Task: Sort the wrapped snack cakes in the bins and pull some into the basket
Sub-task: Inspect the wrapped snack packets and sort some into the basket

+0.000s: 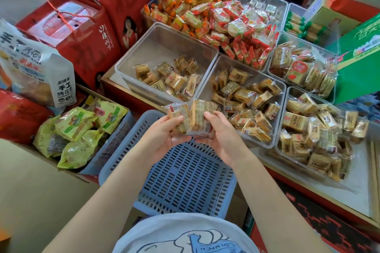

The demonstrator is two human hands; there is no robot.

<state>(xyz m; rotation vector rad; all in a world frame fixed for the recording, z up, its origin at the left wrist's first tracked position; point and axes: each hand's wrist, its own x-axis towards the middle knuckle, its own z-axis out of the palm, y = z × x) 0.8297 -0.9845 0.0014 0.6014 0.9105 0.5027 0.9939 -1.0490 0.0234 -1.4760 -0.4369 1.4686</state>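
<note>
From my remote post I look down past a pale blue printed shirt (185, 234) to a blue slotted basket (181, 172) with nothing lying in it. Both bare forearms reach out over it. The left hand (164, 135) has its fingers curled round one clear-wrapped snack cake (177, 116), thumb on the wrapper's front. The right hand (221, 139) grips a second wrapped cake (200, 117), fingers clamped along its right edge. The two packs touch side by side, held above the basket's far rim. Left of the basket, an open cardboard box (111, 146) holds yellow-green snack bags (78, 129). Just beyond the hands, on a red-edged tabletop (320, 193), sit clear plastic bins: the left bin (144, 47) is thinly filled with brown cakes (170, 80), the middle bin (207, 80) and the right bin (282, 133) hold many more. Farther back lie bins heaped with orange-and-red wrapped snacks (205, 14). Red gift boxes (86, 33) and a white bag with printed characters (37, 63) stand at far left, and a green carton (362, 55) at far right.
</note>
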